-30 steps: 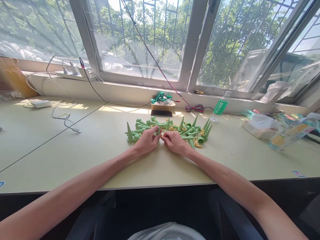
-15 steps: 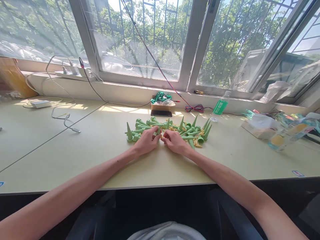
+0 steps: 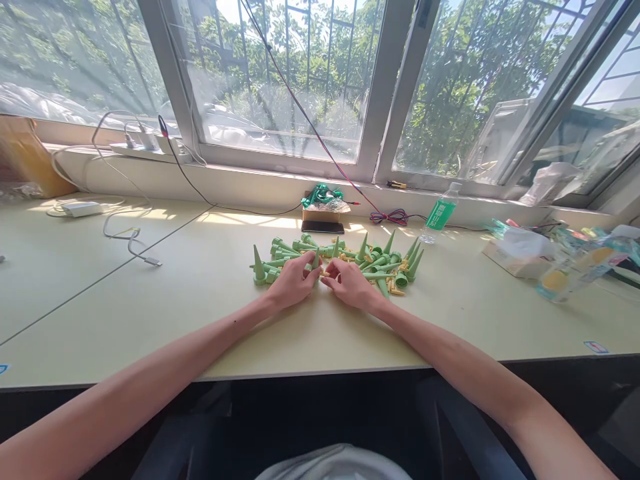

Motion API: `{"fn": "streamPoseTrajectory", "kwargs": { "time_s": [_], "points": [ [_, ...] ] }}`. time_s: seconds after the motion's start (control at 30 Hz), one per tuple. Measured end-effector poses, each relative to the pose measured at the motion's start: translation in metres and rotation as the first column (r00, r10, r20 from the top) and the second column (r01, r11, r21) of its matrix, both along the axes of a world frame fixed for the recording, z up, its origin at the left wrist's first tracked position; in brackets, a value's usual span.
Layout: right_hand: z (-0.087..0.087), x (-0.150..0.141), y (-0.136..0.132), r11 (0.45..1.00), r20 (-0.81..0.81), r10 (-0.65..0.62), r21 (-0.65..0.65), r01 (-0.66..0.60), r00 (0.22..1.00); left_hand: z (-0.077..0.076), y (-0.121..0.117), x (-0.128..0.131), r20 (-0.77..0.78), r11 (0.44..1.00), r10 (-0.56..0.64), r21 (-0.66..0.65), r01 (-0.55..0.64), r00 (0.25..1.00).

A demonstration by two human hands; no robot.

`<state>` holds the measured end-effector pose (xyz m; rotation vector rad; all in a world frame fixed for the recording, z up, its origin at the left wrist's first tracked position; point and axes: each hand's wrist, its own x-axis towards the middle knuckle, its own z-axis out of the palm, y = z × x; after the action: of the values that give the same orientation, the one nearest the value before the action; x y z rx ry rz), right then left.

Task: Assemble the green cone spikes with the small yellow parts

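A pile of green plastic cone spikes mixed with small yellow pieces lies on the pale table, right in front of me. My left hand rests at the pile's near edge with its fingers curled around a green cone spike. Beside it, almost touching, my right hand pinches a small yellow piece at the cone's base. Both hands are closed.
A small cardboard box with a dark phone before it sits behind the pile. A green-labelled water bottle stands to the right, with tissue packs and bottles farther right. Cables and a charger lie at left under the window.
The hands have barely shifted; the fingers work slightly at the cone and yellow piece between them.
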<state>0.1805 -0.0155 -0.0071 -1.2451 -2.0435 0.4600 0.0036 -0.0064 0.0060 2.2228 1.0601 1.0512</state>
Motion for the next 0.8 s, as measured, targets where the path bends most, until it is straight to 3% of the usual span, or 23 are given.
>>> {"fn": "streamPoseTrajectory", "kwargs": {
  "time_s": [0.8],
  "points": [
    [0.0037, -0.0001, -0.0027, 0.999, -0.008, 0.043, 0.015, -0.043, 0.999, 0.0027, -0.0023, -0.0002, 0.112, 0.986, -0.042, -0.156, 0.059, 0.993]
  ]
}}
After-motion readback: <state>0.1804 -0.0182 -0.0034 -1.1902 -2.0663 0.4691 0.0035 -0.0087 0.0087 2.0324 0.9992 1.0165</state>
